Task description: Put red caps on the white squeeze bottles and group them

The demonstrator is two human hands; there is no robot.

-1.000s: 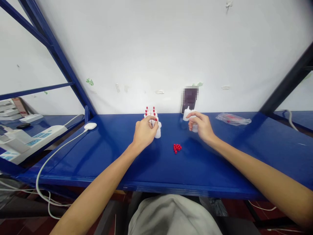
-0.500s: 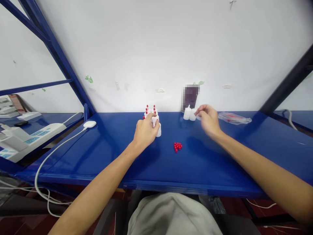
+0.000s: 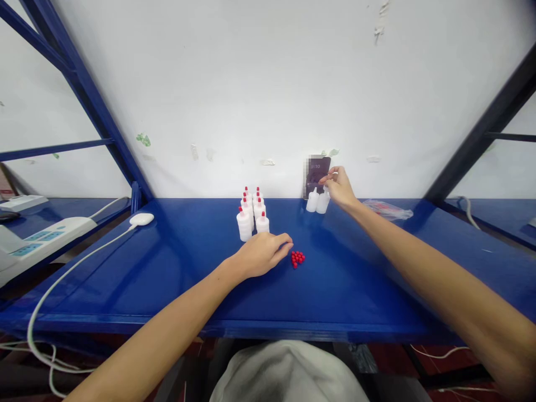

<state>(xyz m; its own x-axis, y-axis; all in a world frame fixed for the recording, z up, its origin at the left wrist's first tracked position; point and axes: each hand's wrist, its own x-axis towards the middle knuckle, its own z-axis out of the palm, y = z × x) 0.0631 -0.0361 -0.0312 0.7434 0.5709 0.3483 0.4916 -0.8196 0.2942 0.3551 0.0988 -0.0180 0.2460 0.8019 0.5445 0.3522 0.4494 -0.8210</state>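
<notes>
My left hand (image 3: 263,254) is low over the table, its fingers stretched out and partly apart just left of a small cluster of red caps (image 3: 297,258). Behind it stand two rows of white squeeze bottles (image 3: 244,225) with red caps on their nozzles; the hand hides the base of the nearest right one. My right hand (image 3: 340,188) is at the back, its fingertips pinched at the top of an uncapped white bottle (image 3: 322,203). Beside that bottle stands another uncapped one (image 3: 312,201) with its pointed nozzle bare.
Behind the uncapped bottles a dark phone (image 3: 319,166) leans against the wall. A clear plastic bag (image 3: 387,210) with something red lies to the right. On the left are a white charger (image 3: 141,219) with its cable and a power strip (image 3: 46,237).
My left hand has let go of a bottle in the right row and come toward the red caps. My right hand has shifted left and up, over the uncapped bottles. The view has turned slightly.
</notes>
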